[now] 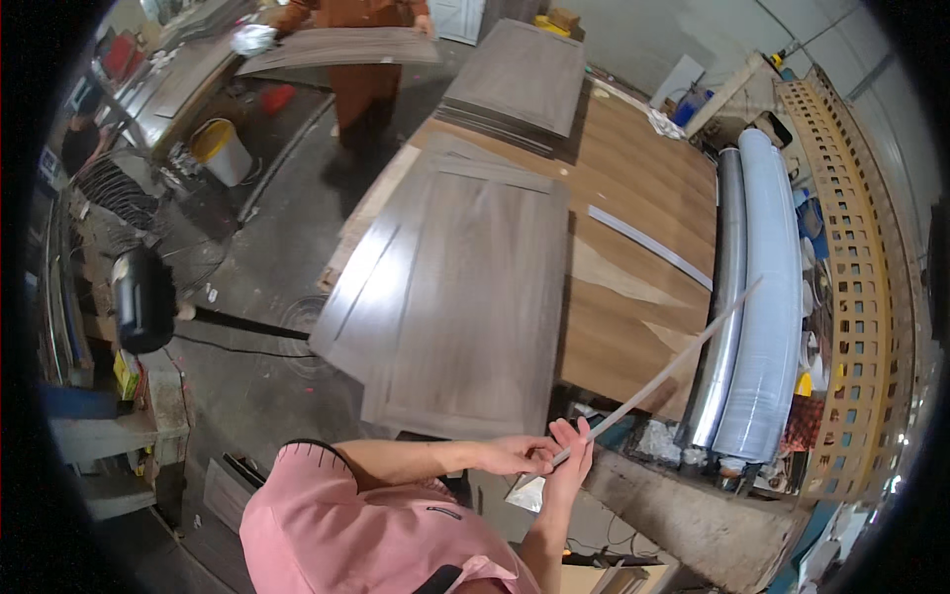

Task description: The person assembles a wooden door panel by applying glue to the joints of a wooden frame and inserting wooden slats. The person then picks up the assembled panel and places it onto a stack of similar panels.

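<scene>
A long, thin, pale strip (665, 376) slants up and to the right from my hands, its far end over the wrapped rolls. My left hand (520, 455) pinches it close to its lower end. Beside it, my right hand (569, 457) is closed around the strip, fingers pointing up. Just beyond my hands lies a grey-brown wood-grain panel (475, 307) with a framed face. It rests on another similar panel (371, 277) turned at an angle, which shows on the left.
A stack of similar panels (520, 74) sits at the table's far end. A white strip (648, 243) lies on the brown tabletop (633, 327). Along its right stand a silver roll (719, 317) and a plastic-wrapped roll (767, 297). Beyond, a person in brown (366, 94) holds a panel (341, 49).
</scene>
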The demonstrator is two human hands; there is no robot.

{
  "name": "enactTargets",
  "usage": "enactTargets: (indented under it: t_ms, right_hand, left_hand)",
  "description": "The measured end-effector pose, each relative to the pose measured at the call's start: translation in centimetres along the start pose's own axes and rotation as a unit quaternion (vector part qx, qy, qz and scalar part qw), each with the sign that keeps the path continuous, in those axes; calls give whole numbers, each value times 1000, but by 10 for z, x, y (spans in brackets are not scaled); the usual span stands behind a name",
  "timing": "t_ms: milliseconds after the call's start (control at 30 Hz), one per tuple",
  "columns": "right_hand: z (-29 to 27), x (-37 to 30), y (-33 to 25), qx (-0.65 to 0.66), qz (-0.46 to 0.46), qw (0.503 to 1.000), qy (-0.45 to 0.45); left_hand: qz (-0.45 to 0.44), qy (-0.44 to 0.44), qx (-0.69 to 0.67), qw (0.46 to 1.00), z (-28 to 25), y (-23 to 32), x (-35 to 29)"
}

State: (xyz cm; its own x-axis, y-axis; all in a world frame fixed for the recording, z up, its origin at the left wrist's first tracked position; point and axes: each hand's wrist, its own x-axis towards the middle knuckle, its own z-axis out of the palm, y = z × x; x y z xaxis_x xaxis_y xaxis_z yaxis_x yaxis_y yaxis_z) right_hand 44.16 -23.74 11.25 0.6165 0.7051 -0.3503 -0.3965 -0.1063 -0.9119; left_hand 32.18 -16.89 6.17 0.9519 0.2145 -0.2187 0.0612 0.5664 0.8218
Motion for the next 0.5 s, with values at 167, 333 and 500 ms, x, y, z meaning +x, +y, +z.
enactTargets:
  t_ms: [167,333,500]
  right_hand:
    - [18,-79,34,-75,17,994,-76]
    - [-17,-147,65,-170,-74,980,-67]
    - [-59,-203,74,-314,-92,942,80]
  left_hand:
    - [52,92,111,988,30,-8,-107]
    - [104,315,439,835,-24,-26,-187]
    - [-28,576,438,689,-115,-48,-208]
